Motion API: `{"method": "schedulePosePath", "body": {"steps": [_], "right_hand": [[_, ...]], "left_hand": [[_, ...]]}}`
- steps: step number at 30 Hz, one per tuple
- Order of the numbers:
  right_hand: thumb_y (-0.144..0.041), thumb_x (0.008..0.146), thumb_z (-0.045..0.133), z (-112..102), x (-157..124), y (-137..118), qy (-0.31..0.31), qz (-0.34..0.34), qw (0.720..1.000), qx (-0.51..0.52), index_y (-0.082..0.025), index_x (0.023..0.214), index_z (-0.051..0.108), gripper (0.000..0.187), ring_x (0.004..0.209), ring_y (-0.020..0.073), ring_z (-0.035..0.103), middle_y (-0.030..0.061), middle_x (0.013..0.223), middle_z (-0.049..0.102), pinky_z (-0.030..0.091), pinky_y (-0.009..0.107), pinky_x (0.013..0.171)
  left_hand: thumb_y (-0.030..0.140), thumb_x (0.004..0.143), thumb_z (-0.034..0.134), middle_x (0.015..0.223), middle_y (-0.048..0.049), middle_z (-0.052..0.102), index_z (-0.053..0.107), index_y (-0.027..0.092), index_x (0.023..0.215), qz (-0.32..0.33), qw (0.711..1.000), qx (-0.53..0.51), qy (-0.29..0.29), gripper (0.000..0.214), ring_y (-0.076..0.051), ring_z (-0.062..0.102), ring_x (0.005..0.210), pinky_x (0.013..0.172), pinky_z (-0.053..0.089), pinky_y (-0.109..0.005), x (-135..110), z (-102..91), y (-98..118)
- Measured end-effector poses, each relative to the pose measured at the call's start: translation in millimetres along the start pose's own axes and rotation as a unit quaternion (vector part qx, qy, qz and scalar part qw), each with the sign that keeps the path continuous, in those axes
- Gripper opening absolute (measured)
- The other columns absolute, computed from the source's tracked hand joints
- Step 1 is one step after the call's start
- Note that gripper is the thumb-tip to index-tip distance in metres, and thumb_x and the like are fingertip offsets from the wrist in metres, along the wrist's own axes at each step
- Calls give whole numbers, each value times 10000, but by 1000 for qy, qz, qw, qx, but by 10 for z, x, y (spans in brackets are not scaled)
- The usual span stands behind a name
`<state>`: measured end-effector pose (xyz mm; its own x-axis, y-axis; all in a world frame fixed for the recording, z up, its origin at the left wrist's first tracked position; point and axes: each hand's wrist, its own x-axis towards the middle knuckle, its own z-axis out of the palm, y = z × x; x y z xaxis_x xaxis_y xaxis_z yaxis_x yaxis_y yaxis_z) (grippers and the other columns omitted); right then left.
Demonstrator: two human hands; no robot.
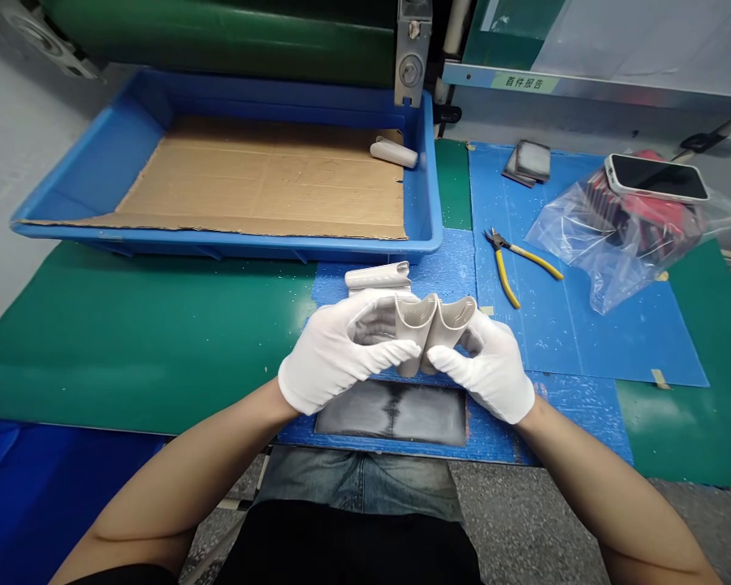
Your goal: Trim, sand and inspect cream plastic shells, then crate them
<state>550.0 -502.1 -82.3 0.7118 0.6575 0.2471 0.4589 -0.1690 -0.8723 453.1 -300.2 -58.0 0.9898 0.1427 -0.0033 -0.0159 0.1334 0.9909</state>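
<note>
Currently your left hand (332, 353) and right hand (493, 366), both white-gloved, hold two beige plastic sleeves (435, 321) pressed side by side between them, fingers curled close around the outer walls, above the dark grey pad (395, 414) near the table's front edge. Long axes run near upright, open mouths facing up toward you; lower ends hidden behind your index fingers (395, 351). Spare sleeves (378, 276) lie crosswise just beyond, partly covered by your left hand.

Glossy plastic shells (434, 325), white cloth gloves (341, 353), matt cardboard liner (268, 179)
</note>
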Motion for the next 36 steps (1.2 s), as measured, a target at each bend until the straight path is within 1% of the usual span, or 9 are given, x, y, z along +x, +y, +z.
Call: {"method": "schedulePosePath", "body": {"steps": [3, 7, 10, 15, 21, 29, 33, 34, 36], "right_hand": [[-523, 871, 797, -3, -9, -9, 5, -17, 1000, -12, -208, 983, 679, 355, 601, 124, 499, -28, 700, 608, 422, 282, 526], [-508, 888, 791, -15, -13, -36, 17, -54, 998, -42, -205, 1010, 684, 344, 625, 133, 561, -6, 759, 679, 482, 292, 570], [-484, 907, 786, -24, -3, -51, 21, -94, 993, -62, -205, 1039, 685, 325, 666, 143, 617, 5, 806, 709, 513, 292, 617], [-526, 909, 777, -37, 12, -54, 40, -152, 982, -101, -202, 956, 671, 343, 618, 133, 590, -3, 754, 665, 481, 282, 582], [-505, 966, 717, -55, 20, -40, 45, -210, 967, -138, -215, 1073, 700, 309, 660, 140, 638, 11, 797, 698, 509, 275, 610], [-488, 972, 710, -70, -12, -40, 35, -207, 966, -150, -234, 1112, 696, 290, 716, 156, 666, 18, 849, 719, 535, 283, 665], [-476, 969, 709, -73, -30, -74, 43, -200, 963, -177, -251, 1098, 709, 259, 715, 165, 672, 13, 827, 720, 534, 290, 673], [-469, 971, 707, -74, -31, -81, 45, -203, 961, -182, -252, 1090, 707, 248, 712, 165, 674, 13, 824, 723, 533, 289, 670], [-456, 976, 699, -75, -31, -87, 44, -211, 958, -191, -253, 1090, 697, 233, 720, 167, 684, 14, 834, 732, 536, 288, 674]], "left_hand": [[311, 750, 935, 1191, -103, 796, 745, 181, 1235, 19, 1000, 13, -14, 537, -279, 793, 1025, 975, 672, -412, -5, -17, -19], [317, 808, 891, 1191, -102, 796, 741, 195, 1258, 49, 998, 33, -33, 490, -269, 806, 949, 929, 689, -431, -5, -47, -35], [281, 823, 873, 1191, -84, 797, 753, 223, 1251, 71, 995, 56, -37, 448, -286, 797, 1001, 926, 692, -439, -2, -55, -19], [288, 818, 873, 1213, -26, 792, 768, 306, 1243, 91, 988, 114, -41, 438, -323, 763, 1121, 1005, 664, -486, -13, -67, 16], [291, 825, 868, 1182, -27, 801, 751, 306, 1270, 149, 968, 201, -31, 461, -302, 786, 1050, 960, 680, -467, -27, -107, -4], [336, 776, 915, 1178, 4, 802, 763, 366, 1270, 169, 963, 210, -25, 518, -279, 788, 1006, 973, 655, -445, -53, -133, -52], [286, 759, 923, 1187, -16, 802, 781, 325, 1238, 190, 956, 222, -12, 501, -297, 780, 1035, 971, 645, -453, -74, -124, -81], [282, 754, 925, 1194, -21, 801, 786, 315, 1226, 190, 957, 217, -11, 493, -306, 774, 1062, 984, 640, -457, -73, -119, -72], [309, 735, 937, 1188, -22, 802, 809, 304, 1165, 143, 973, 183, -12, 449, -321, 759, 1117, 1035, 620, -466, -61, -104, -23]]}}
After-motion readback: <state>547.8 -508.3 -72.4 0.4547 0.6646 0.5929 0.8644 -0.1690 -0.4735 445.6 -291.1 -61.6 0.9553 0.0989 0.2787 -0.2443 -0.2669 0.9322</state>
